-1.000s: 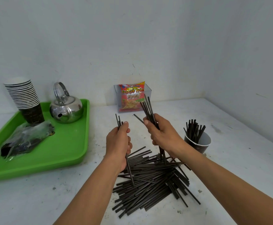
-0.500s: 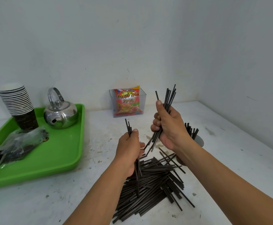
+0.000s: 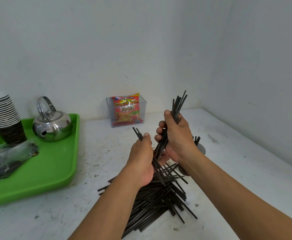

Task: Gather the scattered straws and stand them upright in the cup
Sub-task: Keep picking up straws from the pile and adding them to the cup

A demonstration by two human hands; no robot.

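The right hand (image 3: pixel 177 135) is clenched around a bundle of black straws (image 3: pixel 178 108), tilted, above the loose straw pile (image 3: pixel 159 196) on the worktop (image 3: pixel 237 170). The left hand (image 3: pixel 141 158), just left of it, grips a few straws (image 3: pixel 137 133). The cup (image 3: pixel 201 148) sits behind the right hand, mostly hidden.
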